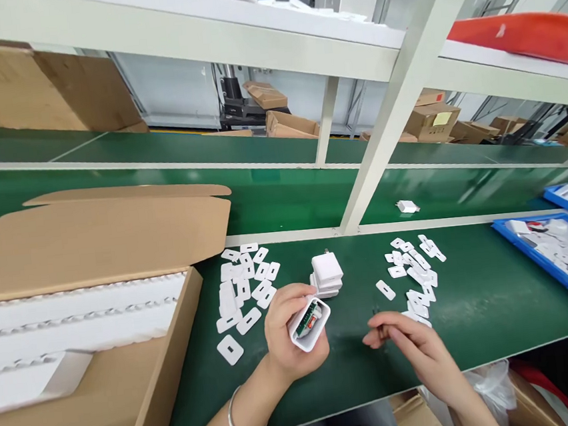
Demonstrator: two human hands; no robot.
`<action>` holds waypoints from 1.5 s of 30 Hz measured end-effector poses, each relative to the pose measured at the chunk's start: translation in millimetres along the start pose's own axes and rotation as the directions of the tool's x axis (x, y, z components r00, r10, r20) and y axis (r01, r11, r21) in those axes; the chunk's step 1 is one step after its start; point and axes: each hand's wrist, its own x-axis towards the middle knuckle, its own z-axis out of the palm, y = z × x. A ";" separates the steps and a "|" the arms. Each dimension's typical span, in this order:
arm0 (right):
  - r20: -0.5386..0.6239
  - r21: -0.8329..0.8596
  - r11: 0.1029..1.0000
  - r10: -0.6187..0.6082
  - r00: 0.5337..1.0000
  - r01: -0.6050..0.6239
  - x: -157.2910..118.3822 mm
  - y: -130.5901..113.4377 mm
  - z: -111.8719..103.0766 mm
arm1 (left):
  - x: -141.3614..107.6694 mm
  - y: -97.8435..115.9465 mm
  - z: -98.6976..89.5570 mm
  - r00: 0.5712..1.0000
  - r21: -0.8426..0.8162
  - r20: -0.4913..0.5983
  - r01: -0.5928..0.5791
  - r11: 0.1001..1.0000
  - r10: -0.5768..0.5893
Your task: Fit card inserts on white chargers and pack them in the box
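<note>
My left hand (288,336) is wrapped round a white charger housing (311,324), its open end facing up and showing a green circuit board and an orange part inside. To its right, my right hand (411,341) hovers over the green table with curled fingers; whether its fingertips pinch anything small is unclear. Behind the held housing stands a small stack of white chargers (327,272). Loose white plates with slots lie in a left pile (244,277) and a right pile (415,271).
An open cardboard box (178,370) with white packing strips fills the left side. Blue trays (544,261) of white parts stand at the right. A single white charger (406,206) lies beyond the table's back rail. A slanted shelf post (386,129) rises behind the table.
</note>
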 end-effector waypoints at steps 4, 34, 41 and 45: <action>-0.351 -0.136 0.967 -0.250 0.902 0.215 -7.7 -7.7 -0.6 | -4.9 1.0 0.4 0.995 0.115 0.093 -0.038 0.993 0.027; -0.240 0.068 0.892 -0.420 0.875 0.447 9.2 -47.1 73.2 | -13.2 1.2 0.2 0.968 0.234 0.213 -0.181 0.955 0.131; -0.236 0.103 0.896 -0.400 0.886 0.432 8.8 -47.5 70.4 | -12.6 2.7 1.1 0.966 0.251 0.215 -0.198 0.947 0.145; -0.241 0.177 0.894 -0.366 0.899 0.412 8.3 -46.8 70.0 | -11.8 2.9 1.3 0.963 0.245 0.227 -0.203 0.948 0.148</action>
